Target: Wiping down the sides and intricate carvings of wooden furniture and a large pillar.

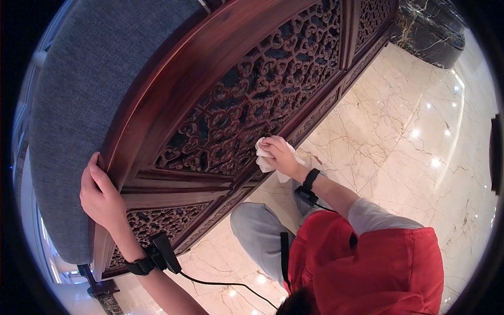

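A dark reddish-brown wooden furniture panel (157, 90), apparently a sofa back, slants across the view. Its carved openwork lattice (252, 90) shows curling motifs within a smooth frame. My left hand (101, 195) grips the frame's upper edge at the left, beside the grey-blue upholstery (75, 118). In my right hand (280, 154) is a crumpled white cloth or tissue (264, 163), pressed against the lower rail below the lattice. Part of the cloth hangs under the palm, and the fingertips partly sink into its folds.
Glossy cream marble floor (366, 130) spreads to the right, reflecting ceiling lights. A dark veined stone column base (429, 39) stands near the panel's far end. My bent knee (256, 224) is close to the panel's foot. A black cable (228, 283) trails from my left wrist device (163, 252).
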Motion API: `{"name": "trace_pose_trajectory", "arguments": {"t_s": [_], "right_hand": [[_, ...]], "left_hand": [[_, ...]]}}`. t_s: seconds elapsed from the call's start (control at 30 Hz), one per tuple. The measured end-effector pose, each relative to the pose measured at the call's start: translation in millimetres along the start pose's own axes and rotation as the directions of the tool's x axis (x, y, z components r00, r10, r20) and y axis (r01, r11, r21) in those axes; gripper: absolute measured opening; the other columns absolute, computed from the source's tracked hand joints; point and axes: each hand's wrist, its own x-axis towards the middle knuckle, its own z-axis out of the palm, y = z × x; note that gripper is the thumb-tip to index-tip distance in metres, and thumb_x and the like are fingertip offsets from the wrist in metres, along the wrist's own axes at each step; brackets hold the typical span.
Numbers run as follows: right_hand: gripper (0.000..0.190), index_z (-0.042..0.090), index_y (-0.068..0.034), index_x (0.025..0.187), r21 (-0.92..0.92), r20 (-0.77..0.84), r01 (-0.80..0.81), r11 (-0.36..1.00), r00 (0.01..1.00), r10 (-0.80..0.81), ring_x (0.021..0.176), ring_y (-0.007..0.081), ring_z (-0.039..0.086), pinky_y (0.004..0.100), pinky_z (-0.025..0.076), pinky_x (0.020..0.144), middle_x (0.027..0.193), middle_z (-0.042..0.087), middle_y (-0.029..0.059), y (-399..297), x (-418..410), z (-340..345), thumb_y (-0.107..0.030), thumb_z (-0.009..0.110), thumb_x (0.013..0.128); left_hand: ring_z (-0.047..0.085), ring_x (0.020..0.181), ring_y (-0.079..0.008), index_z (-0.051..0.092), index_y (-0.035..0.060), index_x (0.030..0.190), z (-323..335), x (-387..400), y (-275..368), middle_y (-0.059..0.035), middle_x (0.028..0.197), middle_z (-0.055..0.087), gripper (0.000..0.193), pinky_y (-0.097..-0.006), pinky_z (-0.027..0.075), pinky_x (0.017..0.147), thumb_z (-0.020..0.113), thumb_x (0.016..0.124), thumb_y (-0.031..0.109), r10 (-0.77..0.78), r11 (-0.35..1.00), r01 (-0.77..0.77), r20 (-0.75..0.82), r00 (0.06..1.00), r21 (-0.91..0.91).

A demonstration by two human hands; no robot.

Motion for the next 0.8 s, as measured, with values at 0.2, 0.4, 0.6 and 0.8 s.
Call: {"name": "trace_pose_trajectory", "arguments": {"t_s": [0.2, 0.4, 0.6, 0.8], "right_hand": [[0.040, 0.055, -0.002, 0.097, 0.041, -0.088, -0.048, 0.998, 0.995, 0.051, 0.100, 0.0279, 0.045, 0.0359, 0.041, 0.084, 0.104, 0.050, 0.0073, -16.8, 1.6, -2.4, 0.000, 0.067, 0.060], [0.037, 0.056, -0.001, 0.094, -0.014, -0.016, -0.028, 1.000, 0.999, 0.027, 0.097, 0.0272, 0.047, 0.0345, 0.042, 0.080, 0.103, 0.052, 0.0073, -14.8, 3.8, -5.9, 0.000, 0.068, 0.059], [0.040, 0.053, -0.001, 0.102, 0.060, 0.028, 0.015, 0.998, 0.999, -0.017, 0.100, 0.0287, 0.044, 0.0345, 0.041, 0.081, 0.108, 0.049, 0.0082, -10.1, 2.8, -2.9, 0.000, 0.064, 0.063], [0.039, 0.055, -0.003, 0.099, 0.033, -0.172, -0.108, 0.994, 0.979, 0.112, 0.097, 0.0285, 0.046, 0.0345, 0.042, 0.079, 0.108, 0.051, 0.0066, -22.5, -6.4, 22.3, 0.000, 0.066, 0.062]], "left_hand": [[0.061, 0.085, -0.0248, 0.063, 0.0069, 0.096, 0.9, -0.1, -0.1, -0.0105, 0.092, 0.063, 0.035, -0.0316, 0.046, 0.073, 0.036, 0.088, 0.028, 0.013, 1.000, -0.013, -0.016, 1.000, 0.000], [0.061, 0.084, -0.0242, 0.063, 0.0070, 0.096, 1.2, -0.5, 1.2, -0.0105, 0.091, 0.063, 0.035, -0.0316, 0.045, 0.073, 0.036, 0.088, 0.028, -0.021, 1.000, 0.021, -0.014, 1.000, -0.018], [0.061, 0.083, -0.0230, 0.063, 0.0077, 0.097, 1.3, -0.1, -0.7, -0.0101, 0.090, 0.064, 0.036, -0.0312, 0.045, 0.073, 0.036, 0.088, 0.029, -0.023, 1.000, 0.022, -0.035, 0.999, -0.002], [0.061, 0.083, -0.0231, 0.063, 0.0076, 0.097, 2.6, 0.3, 2.7, -0.0104, 0.090, 0.064, 0.037, -0.0312, 0.045, 0.073, 0.035, 0.088, 0.030, -0.033, 0.999, 0.033, -0.016, 0.999, -0.007]]}}
